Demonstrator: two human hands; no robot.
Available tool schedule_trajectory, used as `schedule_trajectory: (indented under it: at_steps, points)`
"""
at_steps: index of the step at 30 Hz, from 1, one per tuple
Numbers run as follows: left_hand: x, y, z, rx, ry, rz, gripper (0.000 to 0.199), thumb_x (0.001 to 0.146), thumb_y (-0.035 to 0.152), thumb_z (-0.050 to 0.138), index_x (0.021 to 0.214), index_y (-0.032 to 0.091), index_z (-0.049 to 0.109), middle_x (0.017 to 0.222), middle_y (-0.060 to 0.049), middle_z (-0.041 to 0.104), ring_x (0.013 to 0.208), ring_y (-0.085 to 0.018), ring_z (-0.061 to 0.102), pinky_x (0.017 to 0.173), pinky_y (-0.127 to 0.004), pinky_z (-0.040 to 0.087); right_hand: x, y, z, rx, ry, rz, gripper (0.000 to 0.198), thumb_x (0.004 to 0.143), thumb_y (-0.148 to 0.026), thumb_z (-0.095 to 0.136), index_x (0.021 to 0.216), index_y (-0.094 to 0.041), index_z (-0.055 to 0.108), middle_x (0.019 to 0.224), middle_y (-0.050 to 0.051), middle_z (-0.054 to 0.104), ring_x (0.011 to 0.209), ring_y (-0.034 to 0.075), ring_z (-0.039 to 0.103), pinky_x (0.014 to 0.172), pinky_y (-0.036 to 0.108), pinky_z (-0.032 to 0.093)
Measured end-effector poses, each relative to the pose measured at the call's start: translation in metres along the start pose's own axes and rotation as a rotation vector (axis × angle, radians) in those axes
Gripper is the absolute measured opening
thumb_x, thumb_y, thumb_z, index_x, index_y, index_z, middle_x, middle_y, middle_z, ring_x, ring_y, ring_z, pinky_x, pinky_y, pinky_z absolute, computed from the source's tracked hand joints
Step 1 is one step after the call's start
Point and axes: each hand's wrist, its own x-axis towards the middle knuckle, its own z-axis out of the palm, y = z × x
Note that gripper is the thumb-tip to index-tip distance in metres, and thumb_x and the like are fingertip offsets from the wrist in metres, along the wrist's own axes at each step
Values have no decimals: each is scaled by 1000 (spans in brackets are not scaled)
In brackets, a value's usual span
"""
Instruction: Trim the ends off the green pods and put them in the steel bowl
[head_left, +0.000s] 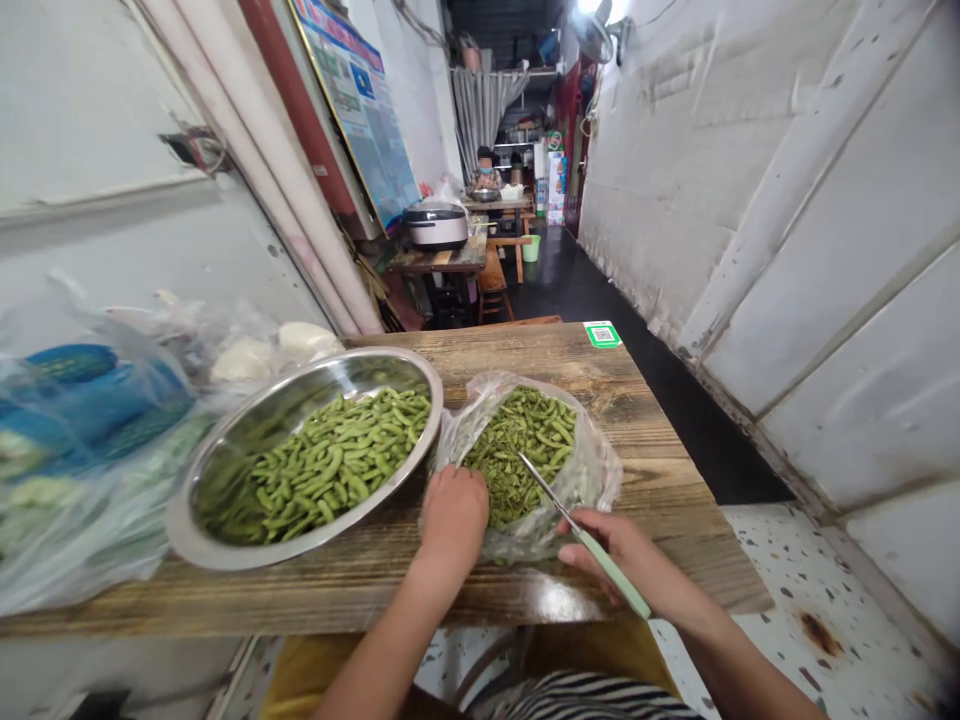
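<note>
A clear plastic bag lies opened on the wooden table, holding green soybean pods and darker trimmed bits. At the bag's left edge is my left hand, its fingers curled down; the fingertips and anything in them are hidden. My right hand grips slim scissors with a pale green handle, seen nearly edge-on. Their metal tip points up and left over the pods in the bag. To the left, a wide steel basin holds many more green pods, tilted toward the right in my view.
Plastic bags of vegetables crowd the left end of the wooden table. A green QR-code card sits at its far right corner. Beyond stand a rice cooker on another table, a stool, a green bin and a seated person.
</note>
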Motion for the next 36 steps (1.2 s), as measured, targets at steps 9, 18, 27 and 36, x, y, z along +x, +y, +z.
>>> schedule_trajectory:
  at_steps: [9,18,27,36]
  points:
    - [-9,0,-4,-867,207,-299,24,80,30,53,93,19,70,89,-8,72,79,-21,64,75,-32,47,5,-4,4,48,-26,26,44,75,-54,61,98,-17,51,55,-9,42,37,4,37,34,15,32]
    - [-15,19,-6,-1467,80,-502,30,69,37,66,88,13,70,66,-5,69,56,-15,60,54,-25,47,1,-16,3,-255,0,-108,39,79,-50,59,100,-16,59,58,-5,45,52,8,41,49,18,34]
    - [-13,19,-15,-1603,40,-529,29,68,37,68,81,12,67,64,-5,69,54,-14,60,52,-25,48,1,-22,-2,-322,-18,-135,43,77,-54,58,96,-14,62,66,-3,47,60,10,38,55,19,31]
    - [-10,23,-2,-1756,31,-588,34,62,33,75,86,11,66,66,-3,67,59,-11,59,59,-23,47,0,-13,3,-229,18,-96,37,75,-52,61,76,-15,59,54,-5,41,52,9,36,49,19,26]
